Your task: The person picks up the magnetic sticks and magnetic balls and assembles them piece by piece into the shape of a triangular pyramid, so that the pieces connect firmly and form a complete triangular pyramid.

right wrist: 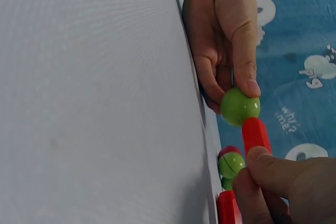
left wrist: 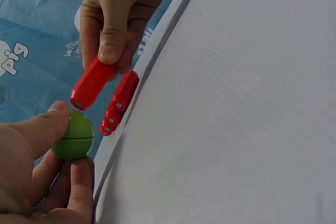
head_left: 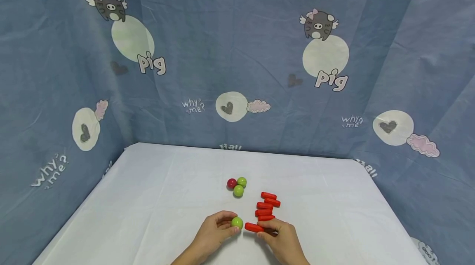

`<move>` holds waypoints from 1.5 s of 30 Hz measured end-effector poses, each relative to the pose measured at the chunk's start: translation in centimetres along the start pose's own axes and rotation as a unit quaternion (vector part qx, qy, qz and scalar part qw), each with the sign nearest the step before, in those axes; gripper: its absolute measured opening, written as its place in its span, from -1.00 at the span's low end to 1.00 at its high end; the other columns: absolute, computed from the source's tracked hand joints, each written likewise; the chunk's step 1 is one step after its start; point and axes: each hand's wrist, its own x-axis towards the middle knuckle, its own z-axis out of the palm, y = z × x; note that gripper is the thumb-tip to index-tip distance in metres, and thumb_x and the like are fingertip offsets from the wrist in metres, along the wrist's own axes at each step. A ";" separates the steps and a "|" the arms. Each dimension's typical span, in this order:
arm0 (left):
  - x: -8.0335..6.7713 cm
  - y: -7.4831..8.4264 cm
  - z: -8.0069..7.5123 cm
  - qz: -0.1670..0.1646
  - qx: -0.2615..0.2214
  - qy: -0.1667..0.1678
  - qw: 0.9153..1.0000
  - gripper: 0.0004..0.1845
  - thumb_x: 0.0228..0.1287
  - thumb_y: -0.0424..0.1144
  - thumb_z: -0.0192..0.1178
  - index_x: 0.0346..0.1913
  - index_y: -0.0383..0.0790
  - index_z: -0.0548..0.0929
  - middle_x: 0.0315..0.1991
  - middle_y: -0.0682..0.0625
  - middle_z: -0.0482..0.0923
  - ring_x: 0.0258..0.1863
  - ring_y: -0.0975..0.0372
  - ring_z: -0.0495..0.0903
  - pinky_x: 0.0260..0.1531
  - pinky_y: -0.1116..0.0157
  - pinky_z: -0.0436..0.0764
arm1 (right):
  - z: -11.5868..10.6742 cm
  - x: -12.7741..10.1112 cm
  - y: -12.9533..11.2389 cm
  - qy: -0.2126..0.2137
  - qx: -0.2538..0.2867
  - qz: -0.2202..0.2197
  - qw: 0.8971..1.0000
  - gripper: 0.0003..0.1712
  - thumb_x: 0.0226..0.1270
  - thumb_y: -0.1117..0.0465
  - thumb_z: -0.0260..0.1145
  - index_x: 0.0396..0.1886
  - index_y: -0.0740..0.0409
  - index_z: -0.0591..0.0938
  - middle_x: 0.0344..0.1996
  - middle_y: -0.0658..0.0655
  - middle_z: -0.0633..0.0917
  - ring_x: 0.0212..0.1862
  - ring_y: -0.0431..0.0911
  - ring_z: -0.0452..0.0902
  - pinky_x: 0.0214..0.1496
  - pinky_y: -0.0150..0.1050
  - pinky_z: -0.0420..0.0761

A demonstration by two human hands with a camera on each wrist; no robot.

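Between thumb and fingers my left hand (head_left: 214, 232) pinches a shiny green ball (head_left: 237, 223), which has a thin seam line in the left wrist view. Facing it, my right hand (head_left: 281, 238) holds a red faceted rod (head_left: 254, 227) by one end. A small grey metallic dot marks the rod's free end (left wrist: 77, 104), which points at the ball. In the head view a narrow gap separates rod and ball; in the right wrist view they overlap, so whether they touch I cannot tell there. Both are held just over the white table.
Several more red rods (head_left: 264, 206) lie in a loose column beyond my right hand. Farther back, two green balls (head_left: 238, 191) and a dark red ball (head_left: 231, 183) sit grouped together. A white cloth covers the table (head_left: 178, 182); a blue printed curtain (head_left: 259, 50) hangs behind it.
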 end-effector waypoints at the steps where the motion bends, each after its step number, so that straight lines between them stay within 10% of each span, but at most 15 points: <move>1: 0.0 0.0 0.0 0.000 -0.001 0.000 1.000 -0.51 0.14 -0.26 0.52 0.11 -0.37 0.65 0.01 -0.09 0.70 0.01 0.20 0.69 -0.06 0.44 0.68 | 0.0 0.0 0.0 0.001 -0.001 0.000 1.000 -0.71 0.11 0.23 0.59 -0.12 0.08 0.83 -0.20 0.00 0.81 -0.24 -0.25 0.61 -0.25 -0.47 0.64; 45: -0.3 -0.1 0.3 0.024 0.060 -0.004 0.998 -0.55 0.23 -0.22 0.46 0.16 -0.27 0.67 0.13 -0.16 0.67 0.10 0.10 0.70 -0.01 0.42 0.68 | 0.4 -0.2 0.0 -0.048 0.017 0.013 0.999 -0.75 0.09 0.24 0.61 -0.21 0.11 0.78 -0.45 -0.07 0.71 -0.42 -0.26 0.54 -0.38 -0.44 0.57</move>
